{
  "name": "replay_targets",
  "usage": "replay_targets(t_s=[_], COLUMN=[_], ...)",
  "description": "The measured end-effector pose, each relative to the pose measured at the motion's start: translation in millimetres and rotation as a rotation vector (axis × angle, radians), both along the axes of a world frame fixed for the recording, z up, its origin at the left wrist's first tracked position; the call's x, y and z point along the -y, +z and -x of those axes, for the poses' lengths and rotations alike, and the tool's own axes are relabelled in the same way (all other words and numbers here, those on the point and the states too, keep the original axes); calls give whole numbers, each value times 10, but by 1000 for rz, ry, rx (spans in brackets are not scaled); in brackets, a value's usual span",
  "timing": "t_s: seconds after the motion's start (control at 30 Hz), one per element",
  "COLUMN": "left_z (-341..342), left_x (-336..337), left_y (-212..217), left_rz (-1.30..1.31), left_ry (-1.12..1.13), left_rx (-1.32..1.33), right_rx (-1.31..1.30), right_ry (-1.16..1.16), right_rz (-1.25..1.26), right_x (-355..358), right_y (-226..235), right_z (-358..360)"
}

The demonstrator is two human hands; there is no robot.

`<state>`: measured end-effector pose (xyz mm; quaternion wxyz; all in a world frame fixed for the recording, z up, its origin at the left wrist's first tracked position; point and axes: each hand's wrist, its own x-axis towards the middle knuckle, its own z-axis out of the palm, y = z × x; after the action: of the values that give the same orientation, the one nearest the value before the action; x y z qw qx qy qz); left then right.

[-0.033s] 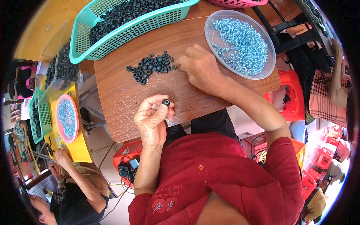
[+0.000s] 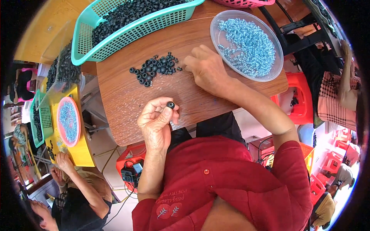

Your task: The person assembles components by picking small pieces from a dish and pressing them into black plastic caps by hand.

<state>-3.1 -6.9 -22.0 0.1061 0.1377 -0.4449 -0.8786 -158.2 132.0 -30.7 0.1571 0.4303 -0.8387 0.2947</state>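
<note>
Between the thumb and fingers of my left hand [image 2: 156, 122] is a small round black cap [image 2: 170, 104], its hollow end facing up, held over the near part of the wooden table [image 2: 123, 111]. My right hand [image 2: 207, 69] rests low over the table with its fingers drawn together, just right of a loose pile of black caps and smaller black pieces [image 2: 153, 69]. Whatever its fingertips hold, if anything, is hidden.
A green basket [image 2: 133, 36] full of black pieces stands at the far left of the table. A clear round tub [image 2: 216, 38] of shiny blue-silver bits sits at the far right. To the left, a co-worker's hand [image 2: 64, 162] works at a yellow table [image 2: 86, 154].
</note>
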Motion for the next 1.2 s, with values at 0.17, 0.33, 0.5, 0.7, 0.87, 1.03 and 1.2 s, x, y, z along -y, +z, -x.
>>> replay_targets(t_s=[0.17,0.33,0.5,0.7,0.87,1.03,1.2], left_z=[2,10,7,10,30,31,74], left_x=[5,2,11,11,1,-5,-71], left_y=[-5,-14,-29,-23,4,5,74], left_rz=[1,-5,-5,-14,-33,-9,-1], left_ry=[3,6,10,21,-20,-33,-69], left_rx=[-2,2,-9,15,8,35,37], right_rx=[3,49,116,65,93,407,920], right_ry=[-40,-67,-57,-70,-94,2,181], right_rz=[21,4,5,-112,-57,158,410], right_x=[61,171,293,262,160,-20,-140], right_y=[56,0,-18,14,78,268,333], right_z=[43,148,212,215,158,-56,-356])
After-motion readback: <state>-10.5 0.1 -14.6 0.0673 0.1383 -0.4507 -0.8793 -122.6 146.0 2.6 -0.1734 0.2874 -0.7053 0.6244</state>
